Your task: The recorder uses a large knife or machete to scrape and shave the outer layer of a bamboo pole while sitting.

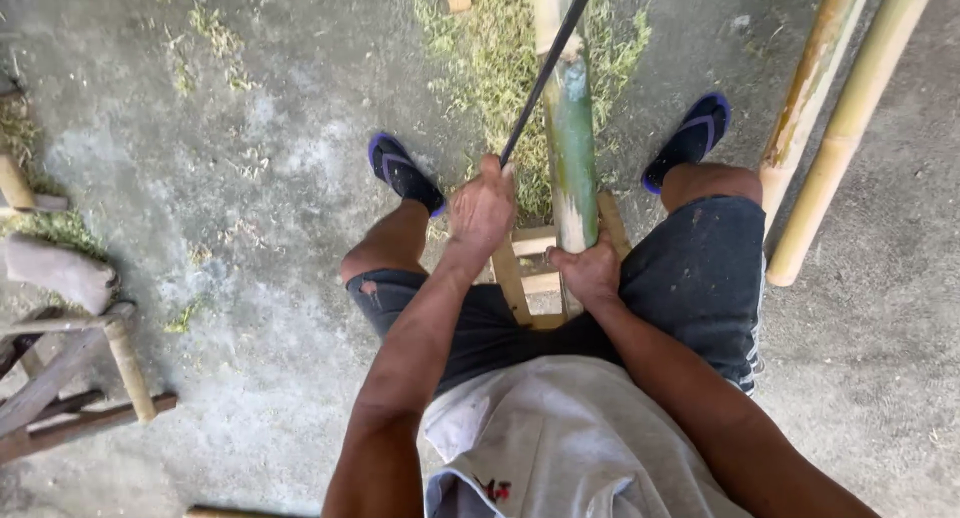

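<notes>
My left hand is fisted on the dark blade; my right hand clamps the bamboo pole between my knees on the wooden frame. Pole looks stiff, heavy, slick-skinned; grip low.

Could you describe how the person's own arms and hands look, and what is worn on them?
Both arms are bare from the upper arm down: no sleeves reach them. The left hand and the right hand wear no gloves. No watch, ring or bracelet shows on either. The forearms look lean, with no markings that can be made out.
</notes>
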